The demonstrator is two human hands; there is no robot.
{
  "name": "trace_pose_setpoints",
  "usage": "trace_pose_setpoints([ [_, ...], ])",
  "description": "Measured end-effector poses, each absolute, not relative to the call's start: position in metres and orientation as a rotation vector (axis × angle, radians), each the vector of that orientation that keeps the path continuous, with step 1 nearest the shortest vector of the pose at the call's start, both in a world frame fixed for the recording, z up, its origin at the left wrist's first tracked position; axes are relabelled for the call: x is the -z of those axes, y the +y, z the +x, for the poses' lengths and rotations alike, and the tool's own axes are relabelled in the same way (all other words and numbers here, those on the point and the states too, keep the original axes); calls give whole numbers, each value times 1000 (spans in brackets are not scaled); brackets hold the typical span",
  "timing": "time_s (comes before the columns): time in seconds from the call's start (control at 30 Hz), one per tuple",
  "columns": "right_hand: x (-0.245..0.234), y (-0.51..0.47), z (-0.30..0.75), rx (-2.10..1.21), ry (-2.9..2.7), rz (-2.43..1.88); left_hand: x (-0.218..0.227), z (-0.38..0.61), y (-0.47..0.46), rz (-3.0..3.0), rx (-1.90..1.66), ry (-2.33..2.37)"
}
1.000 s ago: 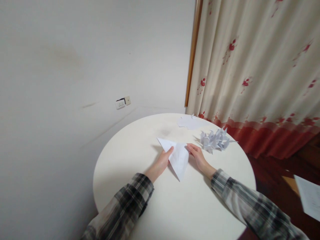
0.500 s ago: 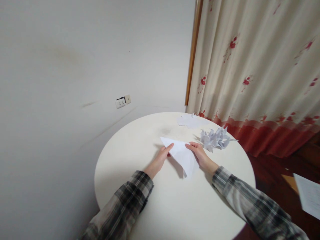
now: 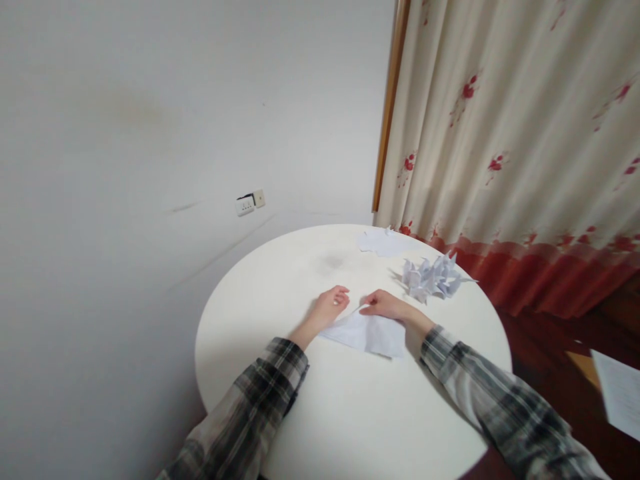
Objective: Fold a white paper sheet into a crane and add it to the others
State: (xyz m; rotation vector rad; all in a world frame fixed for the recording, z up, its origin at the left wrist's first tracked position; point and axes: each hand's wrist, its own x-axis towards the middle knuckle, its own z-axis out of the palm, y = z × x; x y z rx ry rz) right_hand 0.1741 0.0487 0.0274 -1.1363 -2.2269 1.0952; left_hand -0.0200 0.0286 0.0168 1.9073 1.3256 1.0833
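A folded white paper triangle [image 3: 369, 333] lies nearly flat on the round white table [image 3: 280, 293]. My left hand [image 3: 327, 308] rests at the paper's left corner with its fingers curled on the edge. My right hand [image 3: 387, 307] pinches the paper's upper point, fingers pressed together. Both arms wear plaid sleeves. A pile of small folded white paper figures [image 3: 433, 277] sits just beyond my right hand.
Loose white paper scraps [image 3: 383, 241] lie at the table's far edge. A flowered curtain with a red hem [image 3: 500, 167] hangs behind on the right. A wall socket [image 3: 249, 202] is on the left wall. A sheet of paper [image 3: 617, 393] lies on the dark floor at right.
The paper was held up as an open triangle; now it is folded down and lies lower and flatter on the table. My hands came closer together over it.
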Motion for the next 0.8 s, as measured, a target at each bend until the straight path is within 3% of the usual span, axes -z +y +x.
trace_pose_setpoints([
  [0.33, -36, 53, 155, -441, -2302, -1330, -11, -17, 20, 2473, -765, 1146],
  [0.8, -30, 53, 169, -266, -2322, -1564, -9, -23, 20, 2663, -697, 1256],
])
